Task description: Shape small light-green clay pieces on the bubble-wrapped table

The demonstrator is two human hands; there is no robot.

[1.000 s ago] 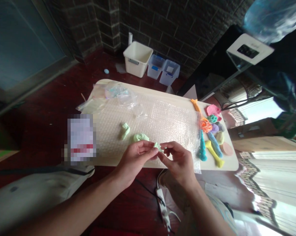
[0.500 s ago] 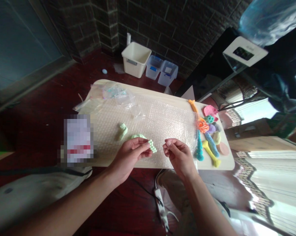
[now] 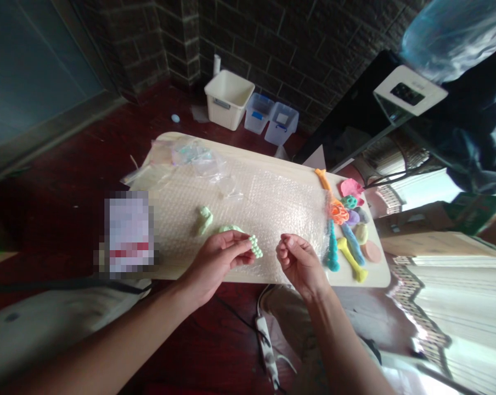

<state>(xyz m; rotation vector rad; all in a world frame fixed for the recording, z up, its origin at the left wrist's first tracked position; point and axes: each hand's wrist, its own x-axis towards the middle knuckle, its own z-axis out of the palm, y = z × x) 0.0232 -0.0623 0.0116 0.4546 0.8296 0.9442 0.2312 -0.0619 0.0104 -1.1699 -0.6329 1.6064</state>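
Observation:
My left hand [image 3: 227, 251] pinches a light green modelling clay piece [image 3: 255, 247] set with rows of small balls, above the bubble wrap. To its right, my right hand [image 3: 299, 257] is closed, thumb against fingertips. Anything between those fingertips is too small to make out. A gap separates the two hands. Behind my left hand, partly covered by it, lies another light green clay lump [image 3: 229, 228]. Further left a curved light green clay piece [image 3: 204, 219] rests on the bubble wrap [image 3: 289, 192].
The pale table [image 3: 256, 158] bears clear plastic bags [image 3: 207, 162] at the back left. Colourful clay shapes, among them a yellow bone-like one [image 3: 350, 260], crowd the right end. A blurred-out packet [image 3: 128, 233] sits at the left edge. Bins [image 3: 229, 101] stand on the floor behind.
My right hand has moved slightly right, and its fingers are curled a little more. My left hand keeps the green clay piece almost in place. The view has shifted slightly.

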